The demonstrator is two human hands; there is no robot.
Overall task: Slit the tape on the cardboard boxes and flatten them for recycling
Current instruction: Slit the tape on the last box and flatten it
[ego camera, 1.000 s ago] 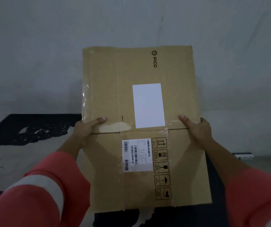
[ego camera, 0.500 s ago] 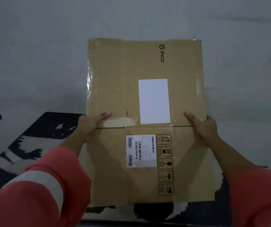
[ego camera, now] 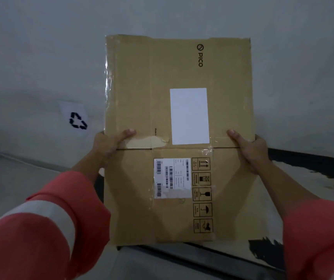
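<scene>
A flattened brown cardboard box (ego camera: 137, 93) fills the middle of the head view, held up in the air in front of me. It carries a PICO mark, a blank white label, a barcode label and a column of handling symbols. Clear tape runs down its left edge and across the middle fold. My left hand (ego camera: 109, 144) grips the left edge at the fold, thumb on the front face. My right hand (ego camera: 250, 150) grips the right edge at the same height, thumb on the front. The fingers of both hands are hidden behind the cardboard.
A white sheet with a black recycling symbol (ego camera: 77, 120) is stuck on the grey wall at the left. A black and white patterned mat (ego camera: 313, 172) lies on the floor at the right and below the box. Grey floor (ego camera: 10, 178) spreads at the lower left.
The view has swung to the left with the box still held in both hands. The recycling sign has come into sight and the mat has shifted to the right.
</scene>
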